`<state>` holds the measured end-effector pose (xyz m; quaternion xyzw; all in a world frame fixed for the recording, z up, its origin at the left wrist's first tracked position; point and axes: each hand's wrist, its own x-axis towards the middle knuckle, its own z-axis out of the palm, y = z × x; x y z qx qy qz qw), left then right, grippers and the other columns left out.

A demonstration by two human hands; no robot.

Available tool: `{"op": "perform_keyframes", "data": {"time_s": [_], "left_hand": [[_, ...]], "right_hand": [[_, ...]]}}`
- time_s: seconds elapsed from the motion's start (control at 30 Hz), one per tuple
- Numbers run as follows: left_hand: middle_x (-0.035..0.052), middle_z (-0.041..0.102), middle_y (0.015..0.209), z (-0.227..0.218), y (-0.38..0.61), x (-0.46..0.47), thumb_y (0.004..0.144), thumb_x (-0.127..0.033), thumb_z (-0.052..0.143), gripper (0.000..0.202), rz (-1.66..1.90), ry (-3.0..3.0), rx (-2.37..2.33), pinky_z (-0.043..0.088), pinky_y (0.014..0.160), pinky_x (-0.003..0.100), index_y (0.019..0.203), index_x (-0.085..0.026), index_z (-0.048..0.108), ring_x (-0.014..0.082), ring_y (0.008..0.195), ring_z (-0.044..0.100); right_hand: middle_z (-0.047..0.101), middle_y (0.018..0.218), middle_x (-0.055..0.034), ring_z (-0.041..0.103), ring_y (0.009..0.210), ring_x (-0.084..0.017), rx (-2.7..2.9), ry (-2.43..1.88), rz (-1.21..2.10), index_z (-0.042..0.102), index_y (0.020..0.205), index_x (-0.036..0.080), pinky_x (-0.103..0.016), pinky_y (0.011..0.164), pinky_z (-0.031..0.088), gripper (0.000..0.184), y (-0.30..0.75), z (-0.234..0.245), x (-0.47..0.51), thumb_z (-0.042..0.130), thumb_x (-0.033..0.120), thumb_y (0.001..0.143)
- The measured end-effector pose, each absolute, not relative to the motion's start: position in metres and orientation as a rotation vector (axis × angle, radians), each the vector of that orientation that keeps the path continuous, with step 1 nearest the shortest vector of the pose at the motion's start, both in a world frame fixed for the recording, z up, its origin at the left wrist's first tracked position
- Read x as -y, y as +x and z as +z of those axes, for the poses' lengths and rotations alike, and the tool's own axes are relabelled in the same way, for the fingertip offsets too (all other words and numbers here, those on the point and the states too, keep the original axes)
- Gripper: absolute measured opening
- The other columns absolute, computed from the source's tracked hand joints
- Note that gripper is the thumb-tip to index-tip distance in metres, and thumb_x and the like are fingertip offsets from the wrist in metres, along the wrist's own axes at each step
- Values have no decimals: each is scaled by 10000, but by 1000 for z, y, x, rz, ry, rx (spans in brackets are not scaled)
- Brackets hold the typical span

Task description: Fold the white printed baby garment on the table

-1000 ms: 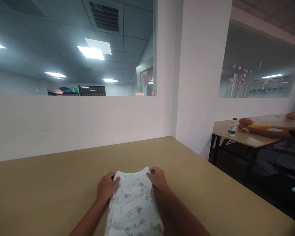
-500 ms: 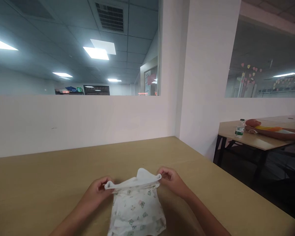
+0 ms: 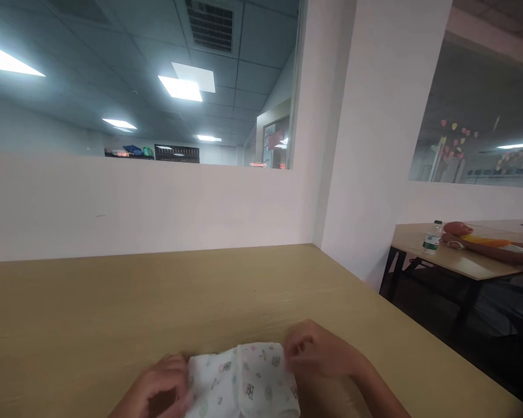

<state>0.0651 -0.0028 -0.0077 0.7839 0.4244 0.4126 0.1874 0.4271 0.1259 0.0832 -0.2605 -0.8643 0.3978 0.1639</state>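
A white baby garment [image 3: 244, 380] with small animal prints lies low in the head view on the wooden table, folded over, a seam running down its middle. At its left edge my left hand [image 3: 165, 386] is closed, thumb and fingers pinching the fabric. My right hand [image 3: 316, 351] is closed at the upper right corner of the garment, its fingers curled and a little blurred. The lower part of the cloth is cut off by the frame.
The wide wooden table [image 3: 113, 302] meets a white wall [image 3: 200, 203] and a pillar [image 3: 370, 145]. At right, another table [image 3: 466, 267] bears a water bottle [image 3: 432, 238] and a doll [image 3: 459, 229] in yellow, with a person's arm [image 3: 492, 249] beside it.
The garment's white band, held stretched between both hands before, is out of sight; the printed fabric now lies folded flatter. Both hands sit lower in view, and the camera view has shifted slightly.
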Motion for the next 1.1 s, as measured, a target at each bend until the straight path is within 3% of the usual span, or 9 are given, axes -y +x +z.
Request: {"op": "perform_keyframes", "data": {"time_s": [0.07,0.13,0.23,0.33,0.43,0.63,0.77,0.93,1.1], "left_hand": [[30,617,869,6,76,-4,1042,-383,476,298,1092,2172,-1414,490,799,285,832,-213,601,164,869,601],[35,664,1056,12,89,-14,1047,-429,454,272,1067,2190,-1570,525,917,311,1006,-257,662,181,1029,627],[37,601,1388,-4,107,-27,1017,-490,497,386,996,2393,-1777,512,1093,411,1348,-321,602,231,1279,571],[62,513,1503,-32,116,-32,998,-507,520,556,794,2680,-1872,533,1090,452,1493,-253,504,282,1342,547],[72,470,1511,-49,116,-30,1016,-530,469,582,620,2769,-1903,539,1070,470,1500,-208,498,303,1343,545],[64,401,1565,-52,112,-32,1001,-559,454,628,564,2419,-1932,392,1195,506,1532,-224,450,305,1441,426],[78,476,1534,-57,104,-34,1030,-507,331,565,795,2092,-2029,371,1216,504,1477,-227,534,271,1434,442],[119,536,1458,-61,87,-37,993,-458,402,486,871,2120,-1907,401,1186,533,1346,-238,654,300,1360,517],[73,574,1391,-46,78,-33,948,-392,537,318,872,2213,-1666,470,1134,435,1212,-297,688,261,1289,560]], "right_hand": [[688,865,-36,615,817,-176,2303,-702,940,747,840,179,-282,773,487,215,411,73,-124,638,346,918],[704,1058,-63,630,1015,-208,2219,-713,761,746,1026,193,-324,946,488,238,392,55,-121,570,339,961],[600,1381,-122,505,1315,-271,2329,-885,530,630,1356,172,-423,1186,334,433,370,24,-115,559,333,961],[399,1579,-146,337,1468,-299,2516,-1042,486,441,1535,129,-451,1244,252,632,362,4,-106,550,396,973],[281,1644,-114,235,1523,-283,2579,-1086,507,362,1581,134,-432,1264,217,687,362,1,-99,536,411,977],[306,1631,-127,227,1526,-271,2586,-1038,511,405,1558,107,-414,1271,178,660,362,-1,-103,517,409,982],[372,1598,-133,314,1484,-299,2530,-1122,653,486,1512,145,-425,1245,240,766,369,-2,-119,693,476,853],[593,1364,-118,529,1273,-296,2392,-1048,742,750,1108,175,-386,1117,398,452,386,3,-137,804,300,678],[644,1161,-76,575,1118,-259,2373,-983,785,726,925,160,-331,978,437,359,393,5,-142,837,240,593]]}}
